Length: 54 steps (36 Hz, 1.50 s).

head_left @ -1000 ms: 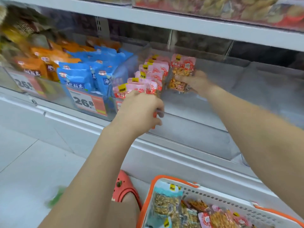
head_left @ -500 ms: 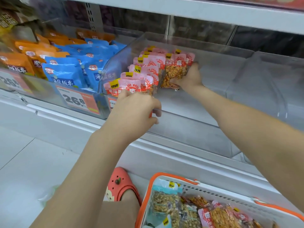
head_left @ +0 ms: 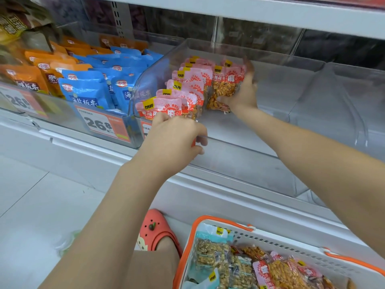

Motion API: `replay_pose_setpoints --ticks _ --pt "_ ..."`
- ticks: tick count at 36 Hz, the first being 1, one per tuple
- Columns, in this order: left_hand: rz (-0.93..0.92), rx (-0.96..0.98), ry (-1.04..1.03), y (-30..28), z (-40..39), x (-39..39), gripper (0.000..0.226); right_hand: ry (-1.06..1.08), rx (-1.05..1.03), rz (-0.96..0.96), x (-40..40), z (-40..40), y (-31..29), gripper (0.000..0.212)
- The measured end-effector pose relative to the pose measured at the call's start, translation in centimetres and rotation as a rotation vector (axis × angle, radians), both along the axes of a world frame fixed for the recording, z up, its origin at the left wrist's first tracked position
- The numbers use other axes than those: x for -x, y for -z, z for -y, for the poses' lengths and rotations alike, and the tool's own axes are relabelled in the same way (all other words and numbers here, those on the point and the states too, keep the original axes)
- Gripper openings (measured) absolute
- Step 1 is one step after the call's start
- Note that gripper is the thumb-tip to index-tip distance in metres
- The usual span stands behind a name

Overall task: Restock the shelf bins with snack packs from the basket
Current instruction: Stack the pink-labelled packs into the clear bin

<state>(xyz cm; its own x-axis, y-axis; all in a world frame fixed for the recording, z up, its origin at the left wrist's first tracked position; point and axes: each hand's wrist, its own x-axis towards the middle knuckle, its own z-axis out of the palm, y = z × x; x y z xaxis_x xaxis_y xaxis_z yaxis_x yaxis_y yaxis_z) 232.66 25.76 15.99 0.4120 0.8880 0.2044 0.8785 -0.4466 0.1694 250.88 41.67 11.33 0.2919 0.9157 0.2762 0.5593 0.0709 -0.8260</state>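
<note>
Shelf bin (head_left: pixel 270 65): right fingers (head_left: pixel 249 67) curl round pack (head_left: pixel 224 88); left fingers (head_left: pixel 201 139) grip rim.

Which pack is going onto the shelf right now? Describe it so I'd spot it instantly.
Find the clear plastic shelf bin right of the blue pouches. Inside, a row of pink-topped peanut packs runs front to back. The one being placed, the pink-topped pack of orange nuts, stands beside that row on its right, alone, held by the right hand.
</note>
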Motion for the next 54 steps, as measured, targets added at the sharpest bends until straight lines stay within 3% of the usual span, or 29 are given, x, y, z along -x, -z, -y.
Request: replay_pose_setpoints --ticks 3,8,17,23,33,39,43,46,50,52,54 --pt "0.003 0.002 0.001 0.0 0.0 0.0 0.011 -0.078 0.023 0.085 -0.7 0.0 -0.1 0.093" --pt "0.004 0.008 0.004 -0.1 0.1 -0.1 0.011 -0.008 0.027 0.089 -0.5 0.3 -0.6 0.085" --pt "0.011 0.021 -0.007 -0.1 0.1 -0.1 0.010 0.173 0.074 -0.171 0.5 0.5 -0.5 0.090" --pt "0.012 0.015 0.007 0.0 0.0 -0.1 0.011 0.150 0.180 -0.064 0.5 0.7 -0.4 0.058" --pt "-0.008 0.027 -0.002 -0.1 0.1 -0.1 0.015 0.054 0.276 0.048 -0.1 1.6 -1.3 0.057" --pt "0.042 -0.079 0.006 0.0 1.2 -0.2 0.042 0.118 0.390 0.065 -0.7 3.5 -4.0 0.067" --pt "0.209 -0.278 0.045 0.1 2.9 -0.2 0.045 0.067 0.269 0.057 -1.4 8.0 -6.4 0.055" --pt "0.295 -0.336 0.028 0.9 4.7 -0.9 0.034 0.001 -0.071 0.160 -2.3 14.6 -6.9 0.036" --pt "0.410 -0.184 0.073 5.1 8.6 -4.0 0.027 -0.175 -0.394 0.192 -4.2 26.2 -4.0 0.020" --pt "0.457 0.028 0.051 8.5 11.5 -5.6 0.029 -0.245 -0.307 0.274 -5.7 31.3 -0.2 0.021" --pt "0.401 0.233 0.040 12.2 14.4 -7.0 0.033 -0.295 -0.019 0.310 -7.4 35.5 4.4 0.032"
